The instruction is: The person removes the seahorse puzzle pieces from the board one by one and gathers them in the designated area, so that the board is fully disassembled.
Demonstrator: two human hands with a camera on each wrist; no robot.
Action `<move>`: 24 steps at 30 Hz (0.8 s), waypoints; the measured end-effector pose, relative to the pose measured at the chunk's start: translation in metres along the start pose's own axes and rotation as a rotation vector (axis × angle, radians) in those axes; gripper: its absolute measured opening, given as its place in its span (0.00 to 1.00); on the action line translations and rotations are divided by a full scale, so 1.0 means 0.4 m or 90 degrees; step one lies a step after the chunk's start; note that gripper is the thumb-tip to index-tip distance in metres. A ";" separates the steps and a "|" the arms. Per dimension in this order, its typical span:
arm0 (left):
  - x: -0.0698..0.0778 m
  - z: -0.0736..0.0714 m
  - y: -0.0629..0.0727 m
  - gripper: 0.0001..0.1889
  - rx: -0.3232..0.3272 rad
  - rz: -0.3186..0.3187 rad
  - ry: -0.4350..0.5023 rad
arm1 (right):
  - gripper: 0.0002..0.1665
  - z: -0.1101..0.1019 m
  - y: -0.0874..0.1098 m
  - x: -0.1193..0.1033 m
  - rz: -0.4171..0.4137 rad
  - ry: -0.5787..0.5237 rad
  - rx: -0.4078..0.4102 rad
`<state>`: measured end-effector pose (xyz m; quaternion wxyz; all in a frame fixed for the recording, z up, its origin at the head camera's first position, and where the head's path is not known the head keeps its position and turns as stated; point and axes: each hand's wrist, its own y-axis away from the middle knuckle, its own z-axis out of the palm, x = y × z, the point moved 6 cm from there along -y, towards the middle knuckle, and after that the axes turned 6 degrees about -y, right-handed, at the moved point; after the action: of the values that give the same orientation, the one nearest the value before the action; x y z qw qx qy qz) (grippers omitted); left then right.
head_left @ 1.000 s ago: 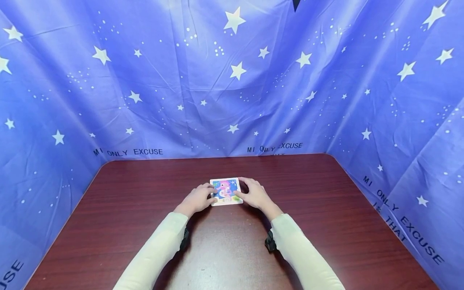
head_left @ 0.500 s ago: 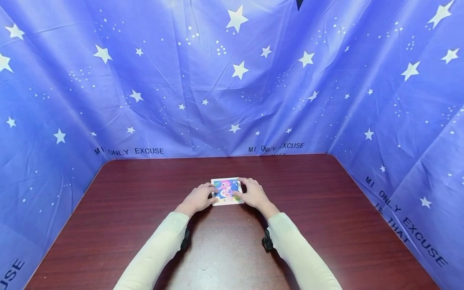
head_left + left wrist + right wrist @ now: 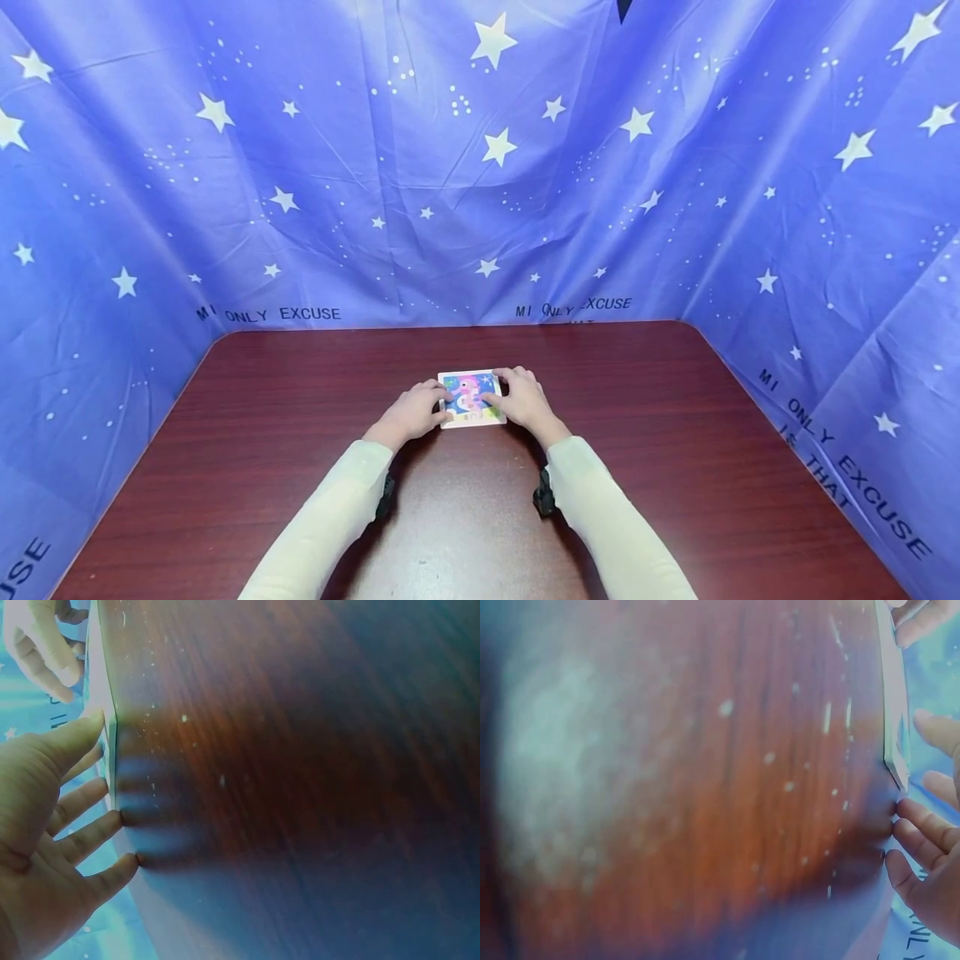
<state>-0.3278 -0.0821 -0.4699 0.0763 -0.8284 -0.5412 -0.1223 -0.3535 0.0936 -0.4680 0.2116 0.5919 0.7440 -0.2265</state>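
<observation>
A thin square picture board [image 3: 471,402] with a pink seahorse on blue and a white border lies flat on the dark wood table [image 3: 465,500]. At its left edge rests my left hand [image 3: 408,412], with the thumb touching the near left part and the other fingers spread along that side. My right hand [image 3: 528,403] is at the right edge; in the right wrist view its thumb [image 3: 934,731] hovers just off the board while other fingertips touch the table. Only the board's thin side [image 3: 111,742] shows in the left wrist view.
Blue star-printed cloth [image 3: 420,167] hangs behind the table and along both sides. A dark wrist camera [image 3: 544,493] sits under the right sleeve, and another [image 3: 385,496] under the left one.
My right wrist and forearm have swung slightly to the left. The board and both hands' fingers hold nearly the same places; the whole head view has shifted a little.
</observation>
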 end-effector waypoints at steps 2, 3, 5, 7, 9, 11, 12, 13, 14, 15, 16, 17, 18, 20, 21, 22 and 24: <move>0.001 0.000 0.000 0.16 -0.003 0.001 0.000 | 0.32 0.003 -0.002 0.003 0.009 -0.006 0.001; 0.002 0.000 0.000 0.16 -0.003 0.002 -0.002 | 0.32 0.004 -0.003 0.004 0.013 -0.009 0.001; 0.004 -0.002 0.000 0.16 -0.002 0.004 -0.001 | 0.33 0.007 -0.003 0.008 0.022 -0.015 0.001; 0.004 -0.003 -0.001 0.16 -0.003 0.000 0.001 | 0.33 0.009 -0.004 0.010 0.024 -0.019 0.005; 0.005 -0.006 -0.002 0.16 -0.003 -0.003 0.002 | 0.33 0.009 -0.003 0.010 0.026 -0.022 0.010; 0.005 -0.008 -0.003 0.16 -0.006 -0.009 0.002 | 0.33 0.009 -0.003 0.010 0.026 -0.021 0.015; 0.005 -0.008 -0.003 0.16 -0.007 -0.011 0.002 | 0.33 0.009 -0.004 0.009 0.027 -0.021 0.016; 0.005 -0.008 -0.003 0.16 -0.008 -0.012 0.001 | 0.32 0.008 -0.004 0.009 0.029 -0.023 0.017; 0.005 -0.008 -0.003 0.16 -0.009 -0.013 0.001 | 0.32 0.008 -0.004 0.008 0.031 -0.025 0.018; 0.005 -0.008 -0.003 0.16 -0.010 -0.013 0.001 | 0.32 0.008 -0.005 0.007 0.032 -0.027 0.019; 0.006 -0.007 -0.003 0.16 -0.010 -0.014 0.001 | 0.31 0.008 -0.005 0.005 0.032 -0.029 0.020; 0.006 -0.007 -0.003 0.16 -0.011 -0.014 0.003 | 0.31 0.008 -0.006 0.004 0.033 -0.030 0.021; 0.006 -0.007 -0.003 0.16 -0.012 -0.013 0.003 | 0.31 0.008 -0.006 0.003 0.033 -0.029 0.023; 0.006 -0.008 -0.003 0.16 -0.012 -0.014 0.003 | 0.30 0.010 -0.008 0.003 0.034 -0.023 0.024; 0.007 -0.009 -0.004 0.16 -0.011 -0.012 0.001 | 0.30 0.011 -0.009 0.003 0.035 -0.018 0.024; 0.007 -0.009 -0.004 0.16 -0.011 -0.013 0.002 | 0.30 0.013 -0.010 0.004 0.036 -0.011 0.024; 0.007 -0.011 -0.004 0.15 -0.011 -0.012 0.003 | 0.30 0.016 -0.014 0.005 0.040 -0.004 0.024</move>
<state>-0.3287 -0.0801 -0.4647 0.0694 -0.8238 -0.5475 -0.1293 -0.3590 0.0904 -0.4739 0.2100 0.6181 0.7199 -0.2357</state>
